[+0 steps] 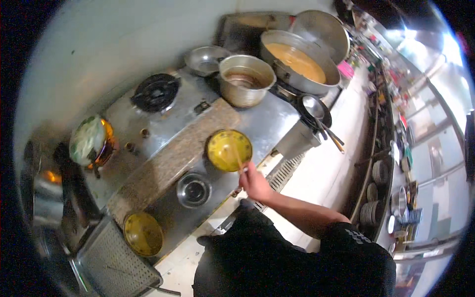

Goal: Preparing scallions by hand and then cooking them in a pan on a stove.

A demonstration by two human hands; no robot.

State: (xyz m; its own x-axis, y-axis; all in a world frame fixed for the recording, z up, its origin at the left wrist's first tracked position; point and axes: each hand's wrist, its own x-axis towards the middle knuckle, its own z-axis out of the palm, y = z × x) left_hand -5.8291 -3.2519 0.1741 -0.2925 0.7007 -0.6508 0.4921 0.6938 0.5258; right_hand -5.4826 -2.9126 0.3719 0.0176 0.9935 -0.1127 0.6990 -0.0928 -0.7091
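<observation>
My right hand point(256, 184) is closed around thin wooden chopsticks point(236, 153) that reach into a yellow patterned bowl point(243, 143). This bowl stands on the steel counter, near its front edge. Close by is a clear glass bowl point(193, 190), on the side towards a second yellow bowl point(143, 234). What the yellow bowls contain is too blurred to tell. A deep metal pot point(247, 97) with dark liquid stands beyond the first bowl. My left hand is out of view.
Flames burn around a pan point(88, 143) with pale food at the left. A bare black burner point(156, 92) is behind. A large pot point(297, 80) holds orange-brown liquid; ladles point(326, 130) lie beside it. A perforated metal tray point(115, 256) stands lower left.
</observation>
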